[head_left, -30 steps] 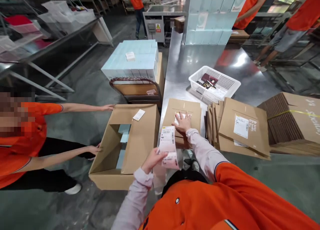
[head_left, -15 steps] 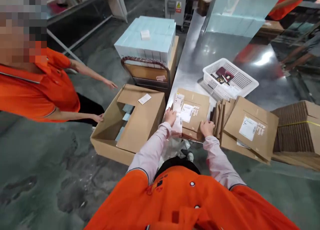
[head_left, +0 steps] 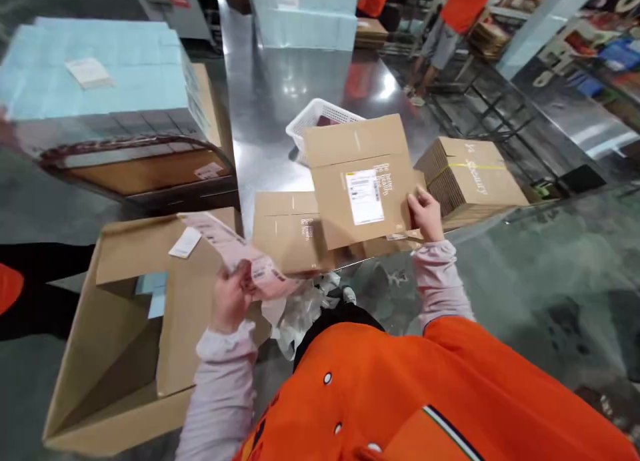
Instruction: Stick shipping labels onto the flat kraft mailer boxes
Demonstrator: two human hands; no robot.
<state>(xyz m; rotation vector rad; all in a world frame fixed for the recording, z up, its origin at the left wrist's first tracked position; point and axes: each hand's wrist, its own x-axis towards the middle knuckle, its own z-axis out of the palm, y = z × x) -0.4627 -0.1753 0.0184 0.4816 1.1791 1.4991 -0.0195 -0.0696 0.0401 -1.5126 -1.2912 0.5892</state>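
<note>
My left hand (head_left: 231,297) is closed on a long strip of pinkish-white printed labels (head_left: 267,274), which hangs out to both sides of the fingers. With the fingers of my right hand (head_left: 426,214) I grip the right edge of a flat, folded cardboard box (head_left: 327,181). That box is raised and tilted and bears a white shipping label (head_left: 365,197) beside white print. Below and to its left, another flat cardboard box (head_left: 277,231) lies at the table's near edge, with no shipping label visible on it. More flat cardboard beneath the raised box is mostly hidden.
A white basket (head_left: 313,117) stands on the metal table (head_left: 280,81). To the right is a strapped bundle of flat boxes (head_left: 470,174). On the left are a large open carton (head_left: 125,407) and a trolley loaded with pale blue boxes (head_left: 100,54). Other people stand farther off.
The view has turned right. My right hand has lifted a labelled flat box off the stack and carried it rightward. My left hand has drawn the label strip away to the left.
</note>
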